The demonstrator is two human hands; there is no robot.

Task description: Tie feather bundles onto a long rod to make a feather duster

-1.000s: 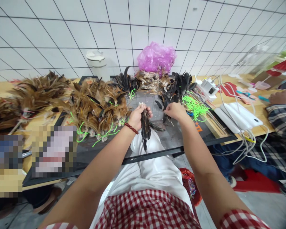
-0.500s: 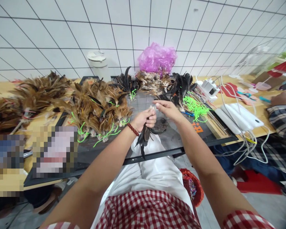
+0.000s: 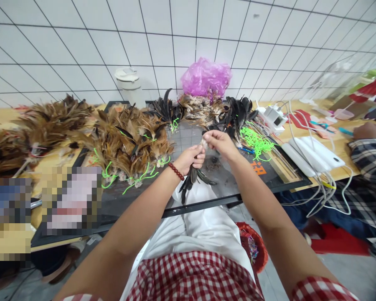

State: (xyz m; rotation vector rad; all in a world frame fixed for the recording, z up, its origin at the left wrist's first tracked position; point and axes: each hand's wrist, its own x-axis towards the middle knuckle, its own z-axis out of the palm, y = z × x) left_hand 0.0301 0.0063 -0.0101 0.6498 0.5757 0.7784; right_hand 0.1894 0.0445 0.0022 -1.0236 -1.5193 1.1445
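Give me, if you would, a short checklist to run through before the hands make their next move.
1. Left hand closed around the dark feather bundle: ok.
2. Right hand free: not ok, it is pinching at the bundle's pale ends.
3. Green string on the held bundle: cannot tell, the hands cover part of it.
4. Loose green strings on the right hand's side: ok.
5. Pink plastic bag apart from both hands: ok.

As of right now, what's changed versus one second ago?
Right hand moved left, from the dark feathers on the right to the pale ends of the dark feather bundle; whether it pinches them is too small to tell. Left hand shifted slightly right, fingers now curled around the bundle. Unchanged: brown feathers, green strings, purple bag.
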